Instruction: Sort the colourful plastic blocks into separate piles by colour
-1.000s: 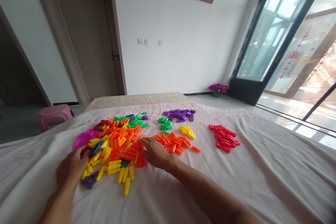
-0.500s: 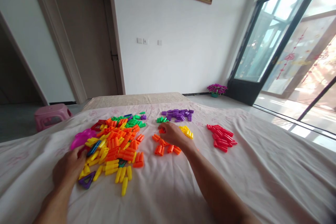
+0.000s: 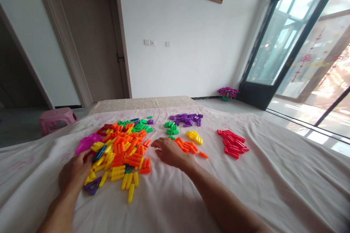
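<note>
My right hand (image 3: pixel 169 151) is palm down over the cloth, its fingers stretched and apart toward the mixed pile; nothing shows in it. Beside it lies a small group of orange plastic tube pieces (image 3: pixel 188 145). My left hand (image 3: pixel 73 174) is at the left edge of the pile, fingers curled by a dark red bit that I cannot make out. Close to its fingertips are a dark blue ring-shaped piece (image 3: pixel 100 153) and a magenta scalloped piece (image 3: pixel 89 142). The pile holds many orange pieces (image 3: pixel 124 145) and yellow pieces (image 3: pixel 117 173), with a purple triangle (image 3: pixel 93 186) in front.
Separate groups of purple pieces (image 3: pixel 188 119), green pieces (image 3: pixel 171 129), yellow pieces (image 3: pixel 194 137) and red pieces (image 3: pixel 233 143) lie on the pale tablecloth (image 3: pixel 262 189). A pink stool (image 3: pixel 58 118) stands at the left, and a flower pot (image 3: pixel 225 96) by the wall.
My right hand has moved slightly left and toward me, its fingers now spread. Orange pieces beside it are shifted to the right. My left hand stays at the pile.
</note>
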Motion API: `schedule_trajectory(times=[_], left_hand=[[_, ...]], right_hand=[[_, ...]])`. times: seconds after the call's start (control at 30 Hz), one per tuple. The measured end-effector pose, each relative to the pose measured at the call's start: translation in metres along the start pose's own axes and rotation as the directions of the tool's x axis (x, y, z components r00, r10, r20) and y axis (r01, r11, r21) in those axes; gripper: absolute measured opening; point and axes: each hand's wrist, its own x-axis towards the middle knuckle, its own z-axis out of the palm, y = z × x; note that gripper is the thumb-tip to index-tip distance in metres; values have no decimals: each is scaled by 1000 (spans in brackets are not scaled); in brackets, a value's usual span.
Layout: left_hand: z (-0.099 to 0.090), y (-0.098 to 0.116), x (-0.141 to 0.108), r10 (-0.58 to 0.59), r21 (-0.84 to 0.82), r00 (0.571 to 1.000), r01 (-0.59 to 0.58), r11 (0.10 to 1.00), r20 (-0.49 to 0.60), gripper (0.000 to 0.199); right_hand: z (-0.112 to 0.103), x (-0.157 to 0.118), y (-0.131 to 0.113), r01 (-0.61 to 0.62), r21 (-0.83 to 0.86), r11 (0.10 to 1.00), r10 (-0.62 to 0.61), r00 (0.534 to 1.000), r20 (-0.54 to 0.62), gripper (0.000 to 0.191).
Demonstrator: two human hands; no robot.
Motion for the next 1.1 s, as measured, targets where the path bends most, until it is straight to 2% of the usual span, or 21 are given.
schedule_trajectory(times=[0.1,0.2,0.3,0.4,0.53,0.6,0.67,0.77,0.9,0.97,1.03,1.1], left_hand=[[1,1,2,-34,15,999,33,999,13,65],[1,3,3,-63,43,998,62,997,31,66],[0,5,3,-76,57,996,74,996,42,67],[-1,5,2,-77,72,996,73,995,51,68],[3,-1,6,-75,84,996,71,994,47,69],[6,-3,8,-77,82,996,73,994,44,70],[7,-5,9,-68,78,997,64,995,42,70],[7,-5,9,-54,72,998,51,996,43,69],[5,-4,8,-62,87,997,59,994,38,69],[5,-4,8,-61,90,998,58,994,33,70],[6,-4,9,-56,89,998,54,995,28,71],[6,-4,9,-51,85,998,48,995,30,71]], right_hand=[[29,3,-22,127,41,991,-127,992,10,42],[52,7,-32,208,13,978,-208,978,7,52],[65,9,-34,189,-27,982,-189,982,4,52],[66,7,-33,155,0,988,-155,988,-19,44],[45,6,-22,114,214,970,-102,993,-66,37],[24,7,-11,53,345,937,-51,999,-13,23],[-1,8,5,-62,413,909,34,997,76,23],[-35,4,33,-198,322,926,168,979,117,25],[-60,-6,64,-228,142,963,204,964,170,16],[-62,-9,74,-255,66,965,246,961,127,14],[-57,-8,79,-269,-15,963,270,963,18,19],[-45,-5,80,-194,-68,979,190,980,-52,27]])
